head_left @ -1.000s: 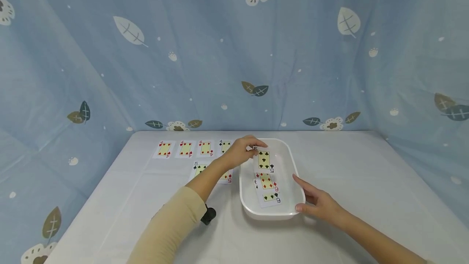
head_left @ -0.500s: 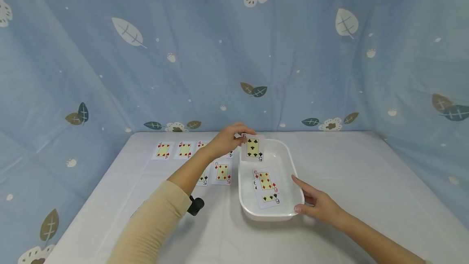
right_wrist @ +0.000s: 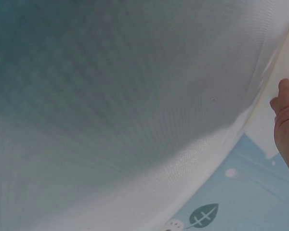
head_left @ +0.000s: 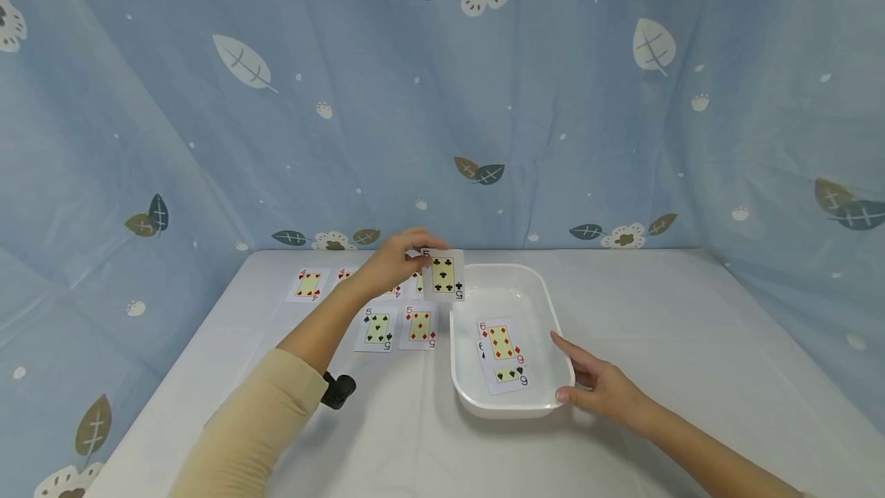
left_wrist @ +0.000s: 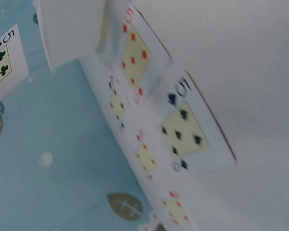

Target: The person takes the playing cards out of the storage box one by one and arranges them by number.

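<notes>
My left hand [head_left: 397, 258] pinches a playing card, the five of clubs [head_left: 442, 275], by its upper left corner, above the table's back area. The same card [left_wrist: 5, 65] shows at the left edge of the left wrist view. My right hand [head_left: 604, 386] holds the right side of a white plastic tub [head_left: 546, 360], thumb at the rim and fingers along the outer wall. Inside the tub a six of diamonds [head_left: 501, 340] overlaps a six of spades [head_left: 507, 384]. Left of it lie a five of spades [head_left: 376, 329] and a five of diamonds [head_left: 418, 327].
A row of fours lies behind the fives; the four of hearts [head_left: 308, 285] is leftmost, others are partly covered by my left hand and card. A white cloth covers the table [head_left: 408, 436]. A blue patterned curtain [head_left: 346, 137] hangs behind.
My left hand has carried the five of clubs leftward out of the tub, over its left rim. The fives on the table are uncovered now. My right hand and the tub stay put.
</notes>
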A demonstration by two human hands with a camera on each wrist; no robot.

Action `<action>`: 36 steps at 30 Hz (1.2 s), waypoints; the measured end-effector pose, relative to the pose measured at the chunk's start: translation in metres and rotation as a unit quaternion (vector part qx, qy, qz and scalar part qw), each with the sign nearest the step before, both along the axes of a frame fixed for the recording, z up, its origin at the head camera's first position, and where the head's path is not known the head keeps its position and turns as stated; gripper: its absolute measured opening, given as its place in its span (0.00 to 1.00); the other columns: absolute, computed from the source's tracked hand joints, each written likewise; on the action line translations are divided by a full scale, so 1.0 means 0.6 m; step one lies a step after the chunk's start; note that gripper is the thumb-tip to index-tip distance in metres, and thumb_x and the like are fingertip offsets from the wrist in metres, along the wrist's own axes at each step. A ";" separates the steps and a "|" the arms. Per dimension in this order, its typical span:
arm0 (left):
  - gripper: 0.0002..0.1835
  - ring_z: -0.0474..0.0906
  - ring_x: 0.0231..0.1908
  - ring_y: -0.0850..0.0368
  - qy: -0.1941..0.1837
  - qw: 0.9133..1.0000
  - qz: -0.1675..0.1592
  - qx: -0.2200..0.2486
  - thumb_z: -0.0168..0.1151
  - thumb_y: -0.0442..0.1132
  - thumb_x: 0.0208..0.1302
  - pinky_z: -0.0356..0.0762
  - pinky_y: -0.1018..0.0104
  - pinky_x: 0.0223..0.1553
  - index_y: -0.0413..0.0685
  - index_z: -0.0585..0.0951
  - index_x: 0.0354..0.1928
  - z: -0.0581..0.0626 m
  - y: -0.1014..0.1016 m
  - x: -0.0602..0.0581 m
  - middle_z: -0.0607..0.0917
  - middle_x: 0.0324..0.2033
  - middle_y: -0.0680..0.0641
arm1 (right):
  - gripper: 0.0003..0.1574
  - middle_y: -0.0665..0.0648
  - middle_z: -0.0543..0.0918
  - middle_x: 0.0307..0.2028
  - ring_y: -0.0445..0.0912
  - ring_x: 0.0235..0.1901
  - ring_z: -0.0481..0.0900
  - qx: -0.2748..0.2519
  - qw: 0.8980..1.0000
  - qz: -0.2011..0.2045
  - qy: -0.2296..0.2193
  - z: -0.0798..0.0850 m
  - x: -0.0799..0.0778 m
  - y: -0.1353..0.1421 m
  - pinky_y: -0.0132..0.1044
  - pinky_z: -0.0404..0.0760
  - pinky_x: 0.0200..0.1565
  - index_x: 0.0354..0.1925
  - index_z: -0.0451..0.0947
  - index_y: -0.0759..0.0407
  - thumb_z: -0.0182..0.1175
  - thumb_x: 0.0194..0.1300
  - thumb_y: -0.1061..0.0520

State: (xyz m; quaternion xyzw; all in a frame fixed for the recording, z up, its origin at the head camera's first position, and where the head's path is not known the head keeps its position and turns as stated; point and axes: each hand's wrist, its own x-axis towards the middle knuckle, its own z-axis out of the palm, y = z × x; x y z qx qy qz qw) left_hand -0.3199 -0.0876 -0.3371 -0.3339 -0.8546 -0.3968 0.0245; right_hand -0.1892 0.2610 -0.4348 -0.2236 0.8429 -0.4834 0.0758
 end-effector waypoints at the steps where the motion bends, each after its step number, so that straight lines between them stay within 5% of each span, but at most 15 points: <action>1: 0.19 0.73 0.47 0.56 -0.002 1.000 0.004 -0.002 0.55 0.29 0.61 0.76 0.66 0.42 0.57 0.78 0.51 -0.001 -0.007 0.001 0.74 0.51 0.52 | 0.49 0.77 0.55 0.63 0.67 0.52 0.71 0.000 1.000 -0.001 0.000 0.000 0.000 0.000 0.36 0.80 0.43 0.68 0.49 0.62 0.63 0.55 0.58; 8: 0.17 0.72 0.52 0.51 -0.013 0.999 0.041 -0.021 0.56 0.29 0.60 0.77 0.62 0.42 0.55 0.78 0.49 -0.012 -0.063 0.007 0.73 0.56 0.48 | 0.49 0.76 0.55 0.63 0.67 0.53 0.70 0.001 1.000 -0.010 -0.008 0.002 0.002 -0.004 0.36 0.79 0.43 0.68 0.50 0.62 0.64 0.55 0.57; 15: 0.18 0.77 0.41 0.53 -0.037 0.996 0.076 -0.029 0.56 0.30 0.61 0.78 0.63 0.36 0.55 0.78 0.51 -0.019 -0.111 0.012 0.73 0.54 0.48 | 0.49 0.75 0.54 0.64 0.67 0.54 0.69 -0.003 1.000 -0.009 -0.015 0.001 0.000 -0.003 0.36 0.79 0.44 0.68 0.49 0.62 0.63 0.55 0.57; 24: 0.17 0.76 0.40 0.50 -0.037 0.992 0.112 -0.043 0.56 0.30 0.60 0.78 0.61 0.32 0.54 0.78 0.50 -0.029 -0.166 0.021 0.76 0.49 0.49 | 0.49 0.75 0.55 0.64 0.67 0.54 0.69 -0.011 1.000 -0.010 -0.013 -0.001 -0.001 -0.003 0.35 0.79 0.44 0.68 0.49 0.62 0.64 0.55 0.58; 36: 0.17 0.74 0.36 0.52 -0.084 0.988 0.116 -0.066 0.58 0.29 0.58 0.79 0.63 0.32 0.46 0.78 0.50 -0.047 -0.241 0.026 0.76 0.46 0.42 | 0.48 0.75 0.55 0.64 0.66 0.53 0.70 -0.008 1.000 -0.002 -0.010 -0.001 0.000 0.000 0.35 0.79 0.44 0.69 0.49 0.61 0.63 0.56 0.58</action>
